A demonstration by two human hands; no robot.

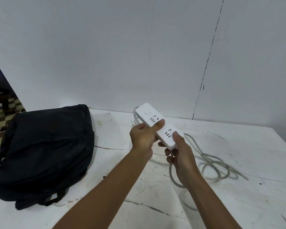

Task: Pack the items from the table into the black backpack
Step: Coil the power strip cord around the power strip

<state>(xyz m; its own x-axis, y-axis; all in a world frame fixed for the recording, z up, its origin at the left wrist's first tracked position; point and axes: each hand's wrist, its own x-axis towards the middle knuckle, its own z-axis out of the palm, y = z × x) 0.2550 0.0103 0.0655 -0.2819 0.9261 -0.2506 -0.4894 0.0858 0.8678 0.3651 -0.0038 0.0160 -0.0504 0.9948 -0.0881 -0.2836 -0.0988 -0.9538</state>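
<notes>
My two forearms come up from the bottom edge, both bare from as far back as the view shows to the wrist, with no sleeve showing. My left hand (143, 138) and my right hand (182, 156) are bare too: no glove on either. My nails look short and plain, though the picture is too soft there for me to be sure.

Backpack (43, 152) lies on table (238, 204), left of power strip (157, 124)
</notes>
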